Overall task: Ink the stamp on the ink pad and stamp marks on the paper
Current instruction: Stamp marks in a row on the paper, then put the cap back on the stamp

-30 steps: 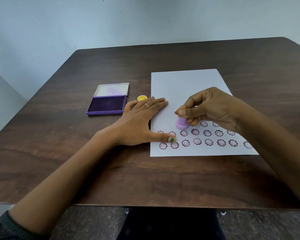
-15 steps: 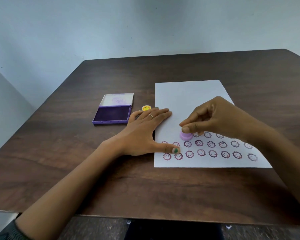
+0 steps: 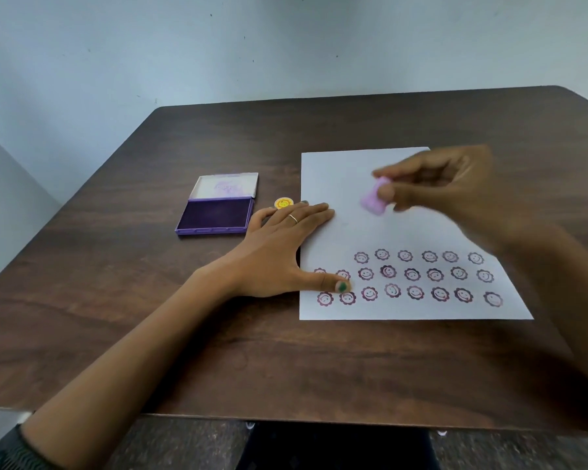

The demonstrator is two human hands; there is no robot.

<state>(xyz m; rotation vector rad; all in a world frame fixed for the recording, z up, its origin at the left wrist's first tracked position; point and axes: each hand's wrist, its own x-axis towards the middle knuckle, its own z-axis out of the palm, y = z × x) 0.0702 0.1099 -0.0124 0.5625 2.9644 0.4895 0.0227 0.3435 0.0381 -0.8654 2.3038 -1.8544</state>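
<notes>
Above smooth paper (image 3: 336, 178), waisted stamp (image 3: 374, 197).

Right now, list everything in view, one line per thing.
paper: one, white, on the table right of centre, rows of purple smiley marks along its near part
ink pad: one, purple, open, left of the paper
stamp: one, lilac, blurred, held above the paper
small round piece: one, yellow, between ink pad and paper
table: one, dark brown wood
wall: pale blue, behind
left hand: flat, on the paper's left edge
right hand: fingers pinching the stamp
</notes>
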